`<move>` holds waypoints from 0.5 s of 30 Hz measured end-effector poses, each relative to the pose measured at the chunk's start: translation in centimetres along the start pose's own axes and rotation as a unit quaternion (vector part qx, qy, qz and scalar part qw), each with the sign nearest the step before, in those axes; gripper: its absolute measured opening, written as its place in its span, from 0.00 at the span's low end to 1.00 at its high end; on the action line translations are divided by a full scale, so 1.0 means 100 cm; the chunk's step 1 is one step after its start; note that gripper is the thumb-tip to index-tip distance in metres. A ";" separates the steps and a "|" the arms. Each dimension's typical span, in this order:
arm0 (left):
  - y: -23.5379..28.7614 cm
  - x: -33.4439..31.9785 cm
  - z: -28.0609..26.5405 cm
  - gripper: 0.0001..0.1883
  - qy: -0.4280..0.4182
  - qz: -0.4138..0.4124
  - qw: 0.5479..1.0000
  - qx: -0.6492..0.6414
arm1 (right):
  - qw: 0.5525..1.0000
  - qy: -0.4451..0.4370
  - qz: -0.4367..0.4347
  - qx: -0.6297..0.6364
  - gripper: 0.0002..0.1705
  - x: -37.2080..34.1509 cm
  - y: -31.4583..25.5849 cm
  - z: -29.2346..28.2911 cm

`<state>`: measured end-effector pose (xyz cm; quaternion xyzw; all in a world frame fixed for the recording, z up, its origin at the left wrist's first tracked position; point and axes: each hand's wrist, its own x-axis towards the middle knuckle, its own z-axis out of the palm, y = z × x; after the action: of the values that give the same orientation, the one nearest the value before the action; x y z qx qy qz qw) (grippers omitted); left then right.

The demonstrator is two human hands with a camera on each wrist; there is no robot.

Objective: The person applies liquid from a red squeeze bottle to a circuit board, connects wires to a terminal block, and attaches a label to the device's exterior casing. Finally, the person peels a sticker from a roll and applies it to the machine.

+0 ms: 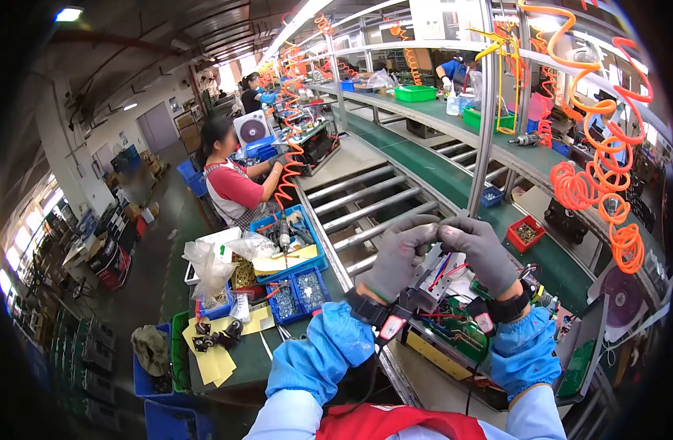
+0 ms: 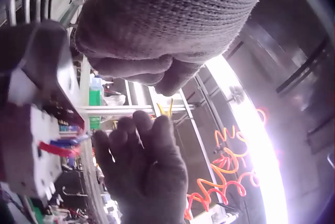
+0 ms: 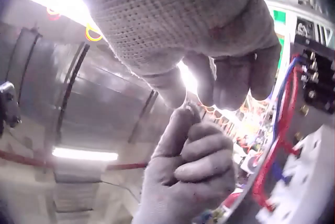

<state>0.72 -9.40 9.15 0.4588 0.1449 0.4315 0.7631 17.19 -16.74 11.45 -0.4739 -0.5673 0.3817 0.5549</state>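
Both hands wear grey knit gloves and meet at the fingertips above an open electronics unit (image 1: pixel 454 334). The left hand (image 1: pixel 399 258) has its fingers curled, and in the right wrist view its thumb and forefinger pinch a tiny shiny piece (image 3: pixel 192 110), mostly hidden by the glove; I cannot tell its kind. Close to that pinch is the right hand (image 1: pixel 481 253), its fingers loosely bent and spread from the thumb. Below the hands, the unit has a green circuit board (image 1: pixel 454 339), a grey metal bracket (image 1: pixel 427 287) and red and blue wires (image 3: pixel 285 114).
On the left bench are blue bins of small hardware (image 1: pixel 298 295), yellow paper sheets (image 1: pixel 212 359) and a power screwdriver (image 1: pixel 284 236). Metal rollers (image 1: pixel 366 205) lead away ahead. A red bin (image 1: pixel 526 233) sits at right beneath orange coiled hoses (image 1: pixel 593 183). A person (image 1: pixel 234 172) works further left.
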 end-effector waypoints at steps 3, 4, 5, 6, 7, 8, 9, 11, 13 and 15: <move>0.003 -0.007 0.007 0.09 -0.028 -0.008 0.999 -0.014 | 0.994 0.004 0.023 0.109 0.16 -0.004 -0.005 0.004; 0.005 -0.009 0.010 0.09 -0.038 -0.010 0.999 -0.010 | 0.989 -0.009 0.035 0.141 0.16 -0.004 -0.005 0.004; 0.007 -0.010 0.011 0.11 -0.037 -0.007 0.999 0.022 | 0.984 -0.021 0.047 0.172 0.16 -0.004 -0.004 0.003; 0.008 -0.012 0.012 0.12 -0.025 0.008 0.998 0.050 | 0.977 -0.032 0.059 0.204 0.16 -0.003 -0.003 0.000; 0.009 -0.015 0.013 0.13 -0.015 0.019 0.997 0.077 | 0.979 -0.035 0.062 0.191 0.16 0.001 0.002 -0.004; 0.006 -0.016 0.012 0.14 -0.002 0.018 0.995 0.099 | 0.984 -0.027 0.043 0.170 0.15 0.007 0.011 -0.008; 0.005 -0.017 0.006 0.14 0.029 0.013 0.992 0.123 | 0.992 -0.025 -0.009 0.123 0.14 0.016 0.021 -0.018; 0.003 -0.017 -0.004 0.15 0.101 -0.017 0.984 0.146 | 0.983 0.171 0.024 -0.057 0.14 0.036 0.054 -0.037; 0.003 -0.025 0.000 0.13 0.150 -0.042 0.979 0.129 | 0.963 0.230 0.090 -0.112 0.11 0.053 0.100 -0.069; -0.022 -0.019 -0.048 0.13 0.111 -0.049 0.967 0.224 | 0.945 0.226 0.103 -0.213 0.13 0.057 0.125 -0.084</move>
<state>-2.18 -8.54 4.38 0.5598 0.3439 0.3981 0.6402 27.36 -8.75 1.75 -0.7106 -0.4433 0.1901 0.5122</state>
